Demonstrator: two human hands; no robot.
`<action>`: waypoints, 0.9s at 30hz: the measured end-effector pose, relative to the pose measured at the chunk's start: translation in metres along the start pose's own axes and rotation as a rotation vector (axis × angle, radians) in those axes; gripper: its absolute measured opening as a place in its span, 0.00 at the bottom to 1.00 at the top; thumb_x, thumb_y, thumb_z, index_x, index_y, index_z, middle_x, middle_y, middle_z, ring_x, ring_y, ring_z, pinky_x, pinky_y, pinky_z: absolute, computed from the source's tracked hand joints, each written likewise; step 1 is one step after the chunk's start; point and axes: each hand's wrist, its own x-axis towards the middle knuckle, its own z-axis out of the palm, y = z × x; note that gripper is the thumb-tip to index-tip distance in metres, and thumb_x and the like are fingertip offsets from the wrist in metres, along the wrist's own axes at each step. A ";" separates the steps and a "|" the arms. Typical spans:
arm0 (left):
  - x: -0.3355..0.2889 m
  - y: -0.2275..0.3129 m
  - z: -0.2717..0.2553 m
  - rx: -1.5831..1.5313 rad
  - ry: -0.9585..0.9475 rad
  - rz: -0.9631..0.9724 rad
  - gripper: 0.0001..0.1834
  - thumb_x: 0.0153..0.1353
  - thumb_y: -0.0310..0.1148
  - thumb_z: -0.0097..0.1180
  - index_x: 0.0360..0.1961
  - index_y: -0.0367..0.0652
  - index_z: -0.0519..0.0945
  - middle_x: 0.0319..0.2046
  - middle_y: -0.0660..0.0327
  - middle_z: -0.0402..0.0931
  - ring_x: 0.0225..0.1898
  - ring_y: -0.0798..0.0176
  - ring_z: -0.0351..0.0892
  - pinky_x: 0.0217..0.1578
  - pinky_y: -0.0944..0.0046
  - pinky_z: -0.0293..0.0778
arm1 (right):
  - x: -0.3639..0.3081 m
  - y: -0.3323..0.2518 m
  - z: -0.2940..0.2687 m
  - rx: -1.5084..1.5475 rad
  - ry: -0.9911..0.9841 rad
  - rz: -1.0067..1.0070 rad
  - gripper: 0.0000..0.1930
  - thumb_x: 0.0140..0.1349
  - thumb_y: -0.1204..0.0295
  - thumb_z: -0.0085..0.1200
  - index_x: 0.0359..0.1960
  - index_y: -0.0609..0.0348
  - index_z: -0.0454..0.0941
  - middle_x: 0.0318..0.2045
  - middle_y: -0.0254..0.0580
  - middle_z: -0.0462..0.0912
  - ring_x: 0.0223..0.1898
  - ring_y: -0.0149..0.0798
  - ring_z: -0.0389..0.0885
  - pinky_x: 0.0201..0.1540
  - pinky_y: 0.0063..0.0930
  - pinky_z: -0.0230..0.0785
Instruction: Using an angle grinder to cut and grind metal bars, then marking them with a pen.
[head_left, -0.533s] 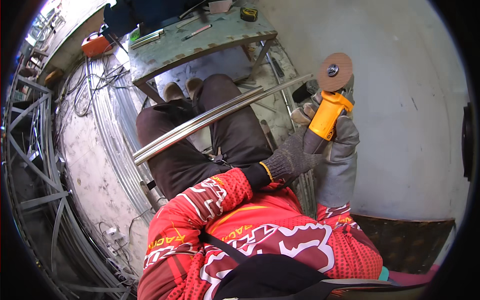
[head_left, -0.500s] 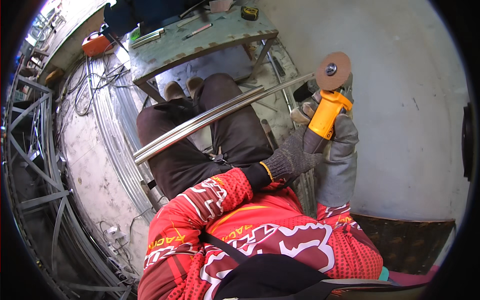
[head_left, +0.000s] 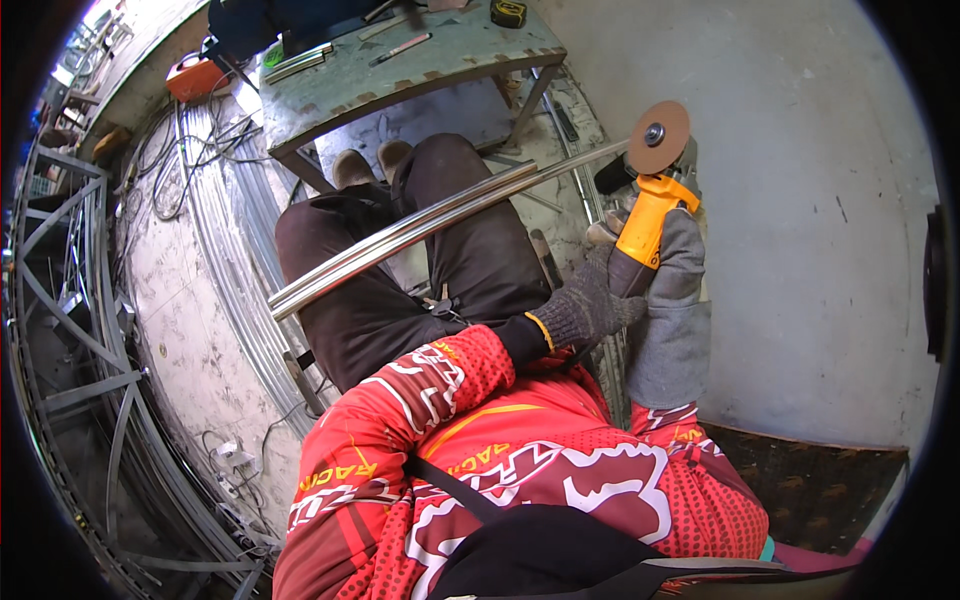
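A yellow-and-black angle grinder (head_left: 648, 222) with a brown disc (head_left: 659, 138) is held upright at the right, close to the wall. My left hand (head_left: 588, 303), in a dark knit glove, is closed round its dark body. My right hand (head_left: 680, 262), in a thick grey work glove, wraps the grinder from behind near its yellow head; part of its grip is hidden. Shiny metal tubes (head_left: 400, 240) lie side by side across my thighs. The longer one reaches up to the disc's left edge; whether they touch I cannot tell.
Ahead stands a low metal table (head_left: 440, 62) carrying a tape measure (head_left: 508, 13), a marker pen (head_left: 400, 49) and short tube pieces. Long metal profiles (head_left: 235, 250) and cables (head_left: 165, 190) lie on the floor. A metal frame (head_left: 95, 385) is at far left, a grey wall (head_left: 800, 220) at right.
The grinder and both hands have shifted slightly left. The disc's textured face now looks smooth. The tubes stay across my thighs, and the view has tilted a little.
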 end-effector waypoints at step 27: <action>0.007 0.078 -0.193 1.351 0.112 0.117 0.23 0.65 0.35 0.58 0.61 0.62 0.85 0.55 0.57 0.81 0.62 0.44 0.77 0.63 0.39 0.68 | -0.100 -0.133 0.066 -0.001 -0.075 0.022 0.41 0.57 0.82 0.73 0.71 0.49 0.66 0.48 0.45 0.82 0.44 0.46 0.90 0.48 0.49 0.93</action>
